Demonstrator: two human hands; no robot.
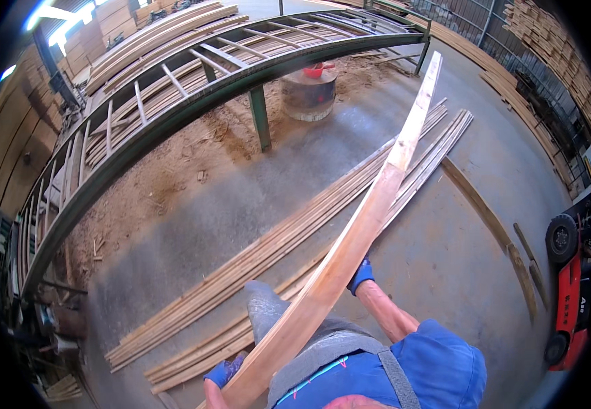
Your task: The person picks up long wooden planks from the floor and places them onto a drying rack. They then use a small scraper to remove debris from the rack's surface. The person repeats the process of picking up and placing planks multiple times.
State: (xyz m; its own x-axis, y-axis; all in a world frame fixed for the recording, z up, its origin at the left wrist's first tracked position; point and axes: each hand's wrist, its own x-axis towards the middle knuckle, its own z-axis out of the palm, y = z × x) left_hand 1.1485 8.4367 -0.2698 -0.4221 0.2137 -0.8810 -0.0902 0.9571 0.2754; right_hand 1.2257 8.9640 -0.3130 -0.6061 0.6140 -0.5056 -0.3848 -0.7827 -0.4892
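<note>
A long, pale wooden plank [350,249] runs diagonally across my body, from the bottom edge up to a narrow far end at the upper right. My left hand [224,371], in a blue glove, grips its left edge near the bottom. Farther along, my right hand [361,276], also in a blue glove, is closed on the right edge; its fingers are partly hidden by the wood. Beneath the plank, two stacks of thin boards lie on the floor: a left stack [241,262] and a right stack [203,353] beside my leg.
A green-framed roller conveyor [258,116] curves across the left and back, with lumber behind it. A round drum-like block [308,97] stands below it, carrying something red. Loose boards [479,204] lie at right, near a red forklift [569,307]. Stacked timber [548,51] lines the far right.
</note>
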